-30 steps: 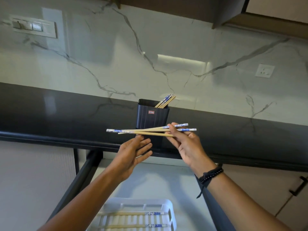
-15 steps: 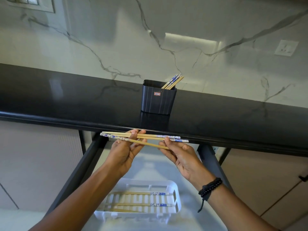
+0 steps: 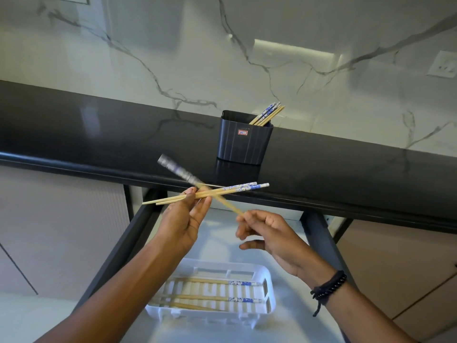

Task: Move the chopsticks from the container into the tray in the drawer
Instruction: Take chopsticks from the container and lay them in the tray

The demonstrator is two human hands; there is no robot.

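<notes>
The left hand (image 3: 183, 224) pinches two chopsticks (image 3: 222, 191) lying nine-to-three; the right hand (image 3: 272, 233) pinches a blurred chopstick (image 3: 178, 170) slanting toward ten o'clock. The tray (image 3: 270, 290) sits at six o'clock beneath both, where stored chopsticks (image 3: 210, 281) lie nine-to-three too.

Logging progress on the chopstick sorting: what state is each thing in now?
Left hand: pinches a pair of chopsticks, nearly level.
Right hand: holds a single chopstick, blurred, by its plain end, crossing the pair.
Container: upright on the counter, holds leaning chopsticks.
Drawer: pulled open.
Tray: in the drawer, sorted chopsticks lying in it.
</notes>
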